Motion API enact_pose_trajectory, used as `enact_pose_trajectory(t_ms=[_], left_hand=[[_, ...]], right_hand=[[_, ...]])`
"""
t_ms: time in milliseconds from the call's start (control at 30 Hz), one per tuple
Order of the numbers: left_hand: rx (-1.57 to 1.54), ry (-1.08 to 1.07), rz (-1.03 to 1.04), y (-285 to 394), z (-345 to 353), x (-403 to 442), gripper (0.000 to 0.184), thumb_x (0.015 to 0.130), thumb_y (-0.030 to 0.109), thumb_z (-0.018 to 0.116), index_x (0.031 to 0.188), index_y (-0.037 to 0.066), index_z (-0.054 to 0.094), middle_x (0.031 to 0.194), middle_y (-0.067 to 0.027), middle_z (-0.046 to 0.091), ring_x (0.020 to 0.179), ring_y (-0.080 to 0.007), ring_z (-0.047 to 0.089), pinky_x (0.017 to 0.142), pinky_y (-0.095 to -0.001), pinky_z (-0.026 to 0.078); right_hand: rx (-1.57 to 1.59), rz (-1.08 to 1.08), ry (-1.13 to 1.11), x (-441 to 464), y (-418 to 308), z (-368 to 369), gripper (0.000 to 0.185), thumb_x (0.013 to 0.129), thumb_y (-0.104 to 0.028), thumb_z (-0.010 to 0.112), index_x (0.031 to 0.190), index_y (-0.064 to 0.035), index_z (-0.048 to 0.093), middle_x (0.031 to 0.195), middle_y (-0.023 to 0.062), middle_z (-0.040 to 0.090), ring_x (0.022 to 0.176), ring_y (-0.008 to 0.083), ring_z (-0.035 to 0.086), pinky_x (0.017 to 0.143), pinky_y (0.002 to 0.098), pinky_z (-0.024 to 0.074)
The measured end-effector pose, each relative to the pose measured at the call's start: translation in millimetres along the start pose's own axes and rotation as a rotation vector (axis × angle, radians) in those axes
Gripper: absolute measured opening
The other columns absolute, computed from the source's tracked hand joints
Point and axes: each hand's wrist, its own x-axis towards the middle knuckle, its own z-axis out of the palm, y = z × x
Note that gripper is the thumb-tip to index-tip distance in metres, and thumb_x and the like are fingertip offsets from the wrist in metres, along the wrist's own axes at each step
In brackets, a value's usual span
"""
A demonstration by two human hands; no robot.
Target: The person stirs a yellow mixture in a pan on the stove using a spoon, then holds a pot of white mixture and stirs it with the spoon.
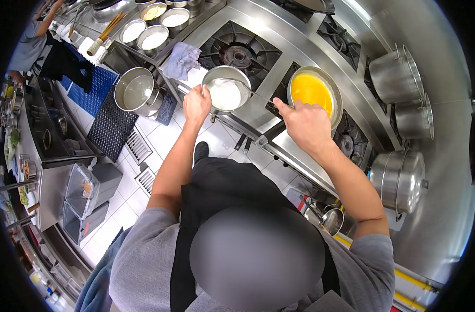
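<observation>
My left hand (198,105) grips the near left rim of a round metal bowl (211,78), its fingers closed on the edge. White contents (226,95) lie in the bowl; I cannot tell if they are powder or liquid. In my right hand (306,125) is the thin handle of a long-handled metal spoon (260,97), which reaches left into the bowl. The spoon's far end is not clear. Just beyond my right hand, a metal pan (337,92) of bright yellow liquid (309,89) sits on the stove.
A gas burner (238,54) is behind the bowl, with a crumpled cloth (182,61) to its left. Large pots (396,78) line the right wall. A pot of liquid (135,92) stands at left, below several white-filled bowls (153,38). Another person (39,49) stands far left.
</observation>
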Motion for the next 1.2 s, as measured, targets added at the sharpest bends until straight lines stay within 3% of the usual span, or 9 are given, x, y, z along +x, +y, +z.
enact_pose_trajectory(t_ms=[333,800,900,967,1000,1067,1100,1200], left_hand=[[0.013,0.004,-0.01,-4.9,2.9,1.3,0.039,0.103,0.033,0.053,0.095,0.001,0.074,0.089,-0.0299,0.072,0.09,-0.0508,0.071,0.086,-0.0584,0.055],[-0.051,-0.015,-0.062,-1.2,-1.4,-4.9,0.038,0.103,0.031,0.054,0.093,0.0,0.074,0.092,-0.0312,0.072,0.09,-0.0508,0.071,0.085,-0.0563,0.056],[-0.036,0.039,-0.013,2.5,2.5,-8.9,0.037,0.102,0.031,0.055,0.094,-0.001,0.072,0.086,-0.0293,0.07,0.088,-0.0499,0.07,0.084,-0.0566,0.055],[-0.02,0.115,0.036,3.4,6.4,-11.3,0.035,0.103,0.03,0.056,0.101,0.0,0.073,0.091,-0.0291,0.072,0.09,-0.0492,0.07,0.085,-0.056,0.056],[-0.018,0.115,0.036,1.0,7.5,-12.1,0.035,0.103,0.03,0.056,0.101,0.0,0.073,0.091,-0.0291,0.072,0.09,-0.0492,0.07,0.085,-0.056,0.056],[-0.049,0.17,0.093,-2.8,12.2,-12.1,0.034,0.103,0.029,0.056,0.105,0.001,0.074,0.096,-0.0295,0.072,0.093,-0.0485,0.071,0.086,-0.0555,0.056],[-0.049,0.168,0.093,-5.1,15.4,-12.1,0.034,0.103,0.029,0.056,0.105,0.001,0.074,0.096,-0.0295,0.072,0.093,-0.0485,0.071,0.086,-0.0555,0.056],[-0.078,0.213,0.153,-8.8,16.1,-10.6,0.034,0.103,0.028,0.055,0.105,0.0,0.074,0.1,-0.0292,0.073,0.093,-0.0482,0.071,0.085,-0.0556,0.056]], right_hand=[[-0.027,0.042,0.048,-4.2,-1.3,-26.3,0.044,0.088,-0.013,0.064,0.13,-0.0192,0.076,0.078,0.0099,0.067,0.066,0.0273,0.071,0.061,0.0411,0.0561],[0.007,0.029,0.02,1.6,-11.1,6.2,0.045,0.088,-0.014,0.063,0.13,-0.0181,0.076,0.078,0.0102,0.067,0.064,0.0289,0.071,0.062,0.0423,0.0572],[0.024,0.121,-0.114,10.1,-15.4,17.3,0.041,0.093,-0.017,0.062,0.132,-0.0155,0.075,0.083,0.0134,0.073,0.069,0.0325,0.074,0.067,0.0458,0.059],[0.339,0.292,-0.187,15.3,-16.7,26.5,0.035,0.099,-0.023,0.063,0.13,-0.0122,0.076,0.088,0.0184,0.077,0.077,0.037,0.077,0.07,0.049,0.0595],[0.341,0.291,-0.187,15.5,-14.7,40.9,0.035,0.099,-0.023,0.063,0.13,-0.0122,0.076,0.088,0.0184,0.077,0.077,0.037,0.077,0.07,0.049,0.0595],[0.784,0.45,-0.198,15.0,-9.2,69.4,0.035,0.102,-0.032,0.066,0.125,-0.0096,0.078,0.09,0.02,0.079,0.079,0.0328,0.078,0.073,0.0468,0.0581],[0.784,0.452,-0.198,14.7,-10.3,76.7,0.035,0.102,-0.032,0.066,0.125,-0.0096,0.078,0.09,0.02,0.079,0.079,0.0328,0.078,0.073,0.0468,0.0581],[1.222,0.731,-0.513,17.2,-14.1,89.0,0.035,0.099,-0.036,0.073,0.123,-0.011,0.08,0.09,0.0147,0.08,0.082,0.0178,0.073,0.08,0.036,0.0531]])
